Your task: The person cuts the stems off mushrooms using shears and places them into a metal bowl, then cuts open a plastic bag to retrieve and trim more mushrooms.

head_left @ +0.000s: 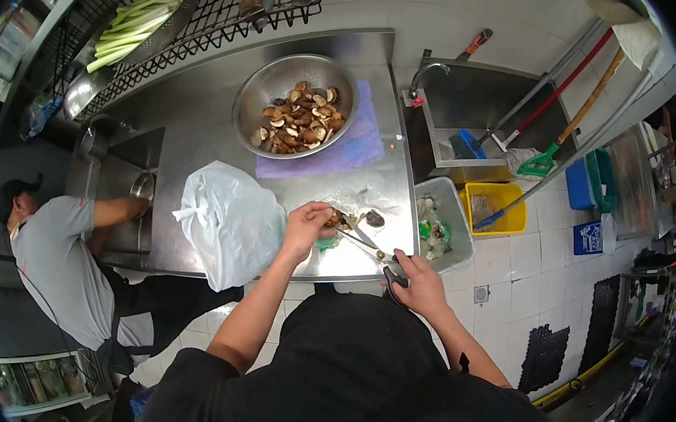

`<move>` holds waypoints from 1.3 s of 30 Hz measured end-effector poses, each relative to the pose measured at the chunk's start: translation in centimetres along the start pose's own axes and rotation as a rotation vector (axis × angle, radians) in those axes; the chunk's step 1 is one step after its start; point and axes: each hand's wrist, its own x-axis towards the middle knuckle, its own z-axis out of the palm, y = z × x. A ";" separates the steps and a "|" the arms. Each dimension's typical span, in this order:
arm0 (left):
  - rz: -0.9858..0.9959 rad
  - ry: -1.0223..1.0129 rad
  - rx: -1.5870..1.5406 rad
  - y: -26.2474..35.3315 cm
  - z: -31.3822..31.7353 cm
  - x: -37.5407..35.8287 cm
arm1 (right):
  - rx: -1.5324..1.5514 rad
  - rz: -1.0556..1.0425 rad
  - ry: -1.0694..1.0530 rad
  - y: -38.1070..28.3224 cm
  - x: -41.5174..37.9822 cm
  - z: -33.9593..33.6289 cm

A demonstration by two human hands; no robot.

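My left hand (308,229) pinches a brown mushroom (332,220) over the front part of the steel counter (308,184). My right hand (422,286) is wrapped around the black handles of a pair of scissors (367,247), whose blades point left towards the mushroom. Dark scraps (374,218) lie just beyond the blades. Cut brown mushrooms (304,120) fill the bottom of a steel colander (254,81) behind my hands. The colander rests partly on a purple cloth (365,144). A full white plastic bag (227,225) stands to the left of my left forearm.
At the counter's right edge stands a grey bin (459,259) with waste inside. Beyond it are a yellow bucket (516,216) and a deep sink (479,102) with long-handled tools. On the left, a co-worker (69,254) reaches into another sink (129,223). Green stalks (140,25) lie on the rack.
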 end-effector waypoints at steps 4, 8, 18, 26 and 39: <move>-0.034 -0.017 -0.009 0.3 0.1 0.0 | -0.115 -0.118 0.088 -0.1 0.9 0.3; -0.077 -0.018 0.086 0.4 0.6 -0.4 | -0.215 -0.110 0.036 -0.4 1.7 0.4; -0.126 -0.003 0.081 -1.7 -1.1 0.2 | 0.072 0.068 -0.208 1.2 1.7 0.8; 0.145 -0.070 -0.223 5.8 -0.4 0.6 | 0.917 0.569 -0.566 1.8 1.1 0.9; 0.435 -0.434 1.211 0.6 2.1 2.6 | 0.961 0.611 -0.271 3.4 0.7 2.1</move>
